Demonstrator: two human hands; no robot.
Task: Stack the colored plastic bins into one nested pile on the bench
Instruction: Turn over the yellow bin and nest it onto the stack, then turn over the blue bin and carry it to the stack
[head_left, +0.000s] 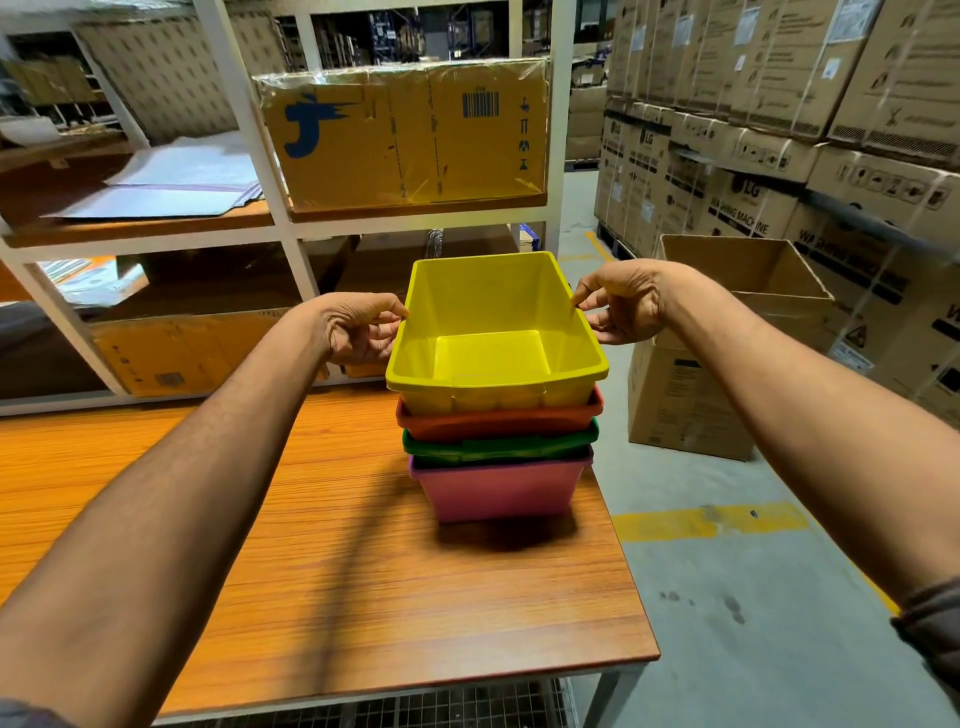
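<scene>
A nested pile of bins stands near the right edge of the wooden bench (311, 545). The yellow bin (493, 312) is on top, its inside bare. Below it show the rims of an orange bin (498, 423) and a green bin (501, 448), with a pink bin (498, 491) at the bottom. My left hand (361, 327) pinches the yellow bin's left rim. My right hand (621, 301) pinches its right rim. Both thumbs touch the rim's top edge.
A white shelf rack (283, 208) stands behind the bench with a wrapped cardboard box (405, 135) and flat white sheets (176, 182). An open cardboard box (727, 343) sits on the floor to the right. Stacked appliance cartons (779, 130) line the right side.
</scene>
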